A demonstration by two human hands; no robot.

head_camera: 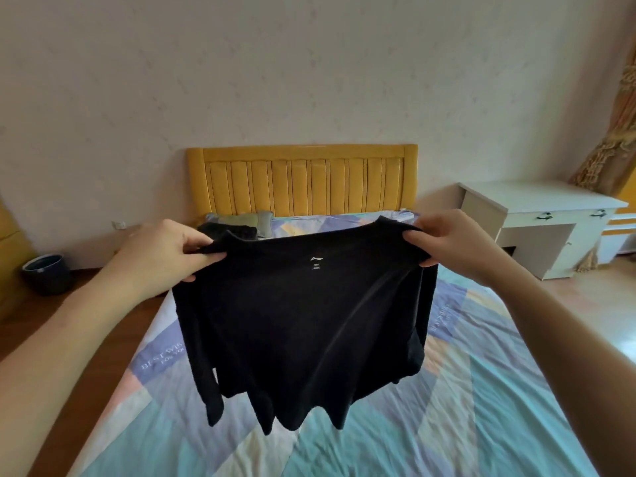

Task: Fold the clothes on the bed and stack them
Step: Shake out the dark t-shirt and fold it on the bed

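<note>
Our left hand [165, 256] pinches the left shoulder of a black long-sleeved top [303, 325], and our right hand [457, 246] grips its right shoulder, fingers curled into the cloth. We hold the top spread between us, hanging in the air above the bed [481, 390], its sleeves dangling at either side. Near the yellow headboard [303, 180] we see a small pile of dark and grey-green clothes [241, 225] lying on the patterned sheet.
</note>
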